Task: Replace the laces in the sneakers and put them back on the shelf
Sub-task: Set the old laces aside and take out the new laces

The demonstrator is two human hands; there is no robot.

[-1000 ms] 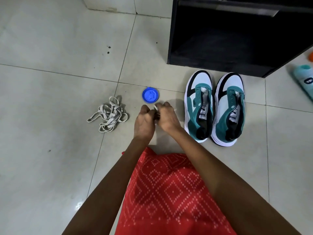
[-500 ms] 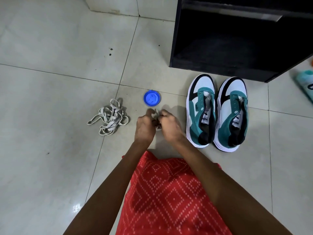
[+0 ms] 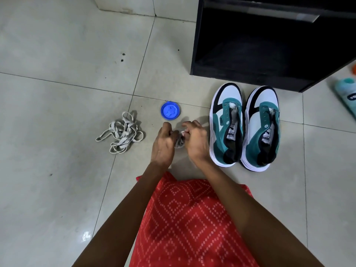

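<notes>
Two teal, white and black sneakers, the left one (image 3: 226,124) and the right one (image 3: 262,128), stand side by side on the tiled floor with no laces in their eyelets. My left hand (image 3: 163,145) and my right hand (image 3: 195,141) meet just left of the shoes and together hold a small bundled grey lace (image 3: 180,141) between their fingertips. A loose tangle of pale old laces (image 3: 121,132) lies on the floor to the left of my hands. The black shelf (image 3: 269,45) stands open behind the shoes.
A round blue lid (image 3: 170,112) lies on the floor just beyond my hands. A pale teal bottle (image 3: 346,97) lies at the right edge beside the shelf. Red patterned fabric (image 3: 188,218) covers my lap at the bottom.
My hands stay together on the bundled lace, working it with small finger movements. The camera has tilted slightly, shifting shoes and shelf down in view.
</notes>
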